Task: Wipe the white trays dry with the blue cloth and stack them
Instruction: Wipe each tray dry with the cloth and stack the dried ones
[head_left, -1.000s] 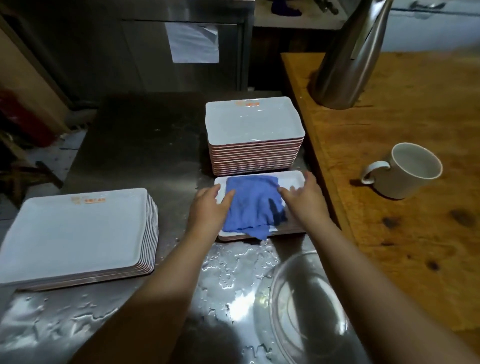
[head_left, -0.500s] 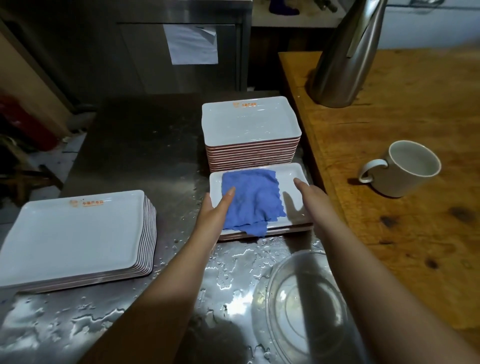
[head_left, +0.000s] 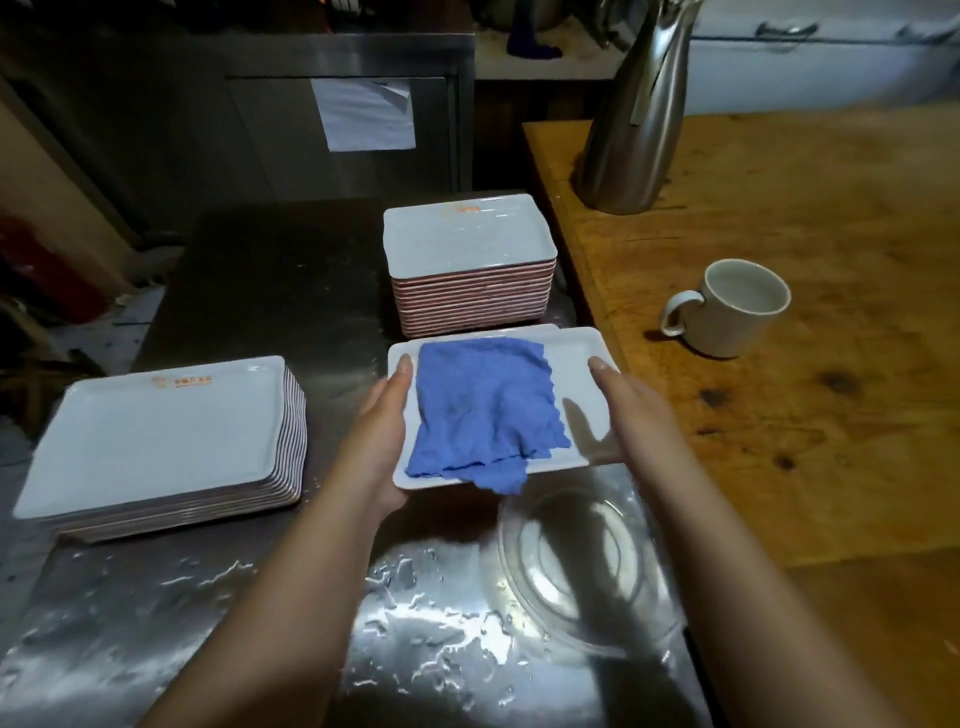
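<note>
Both hands, left hand (head_left: 382, 415) and right hand (head_left: 631, 410), grip the short ends of a white rectangular tray (head_left: 576, 374) carrying a crumpled blue cloth (head_left: 483, 410). Its long axis runs left-right; the wide stack of white trays (head_left: 156, 436) lies toward the steel tabletop's (head_left: 270, 291) left edge, nearer the left hand.

Top tray (head_left: 576, 364) lifted off the counter, both hands now gripping its sides

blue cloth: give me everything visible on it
The blue cloth is a crumpled, soft-looking textured fabric with wavy edges, folded loosely into a rough square. It lies on the white tray held by the left hand and right hand. One corner droops over the tray's near rim. The left thumb sits right beside its left edge; whether they touch is unclear. The right hand is apart from it.
</note>
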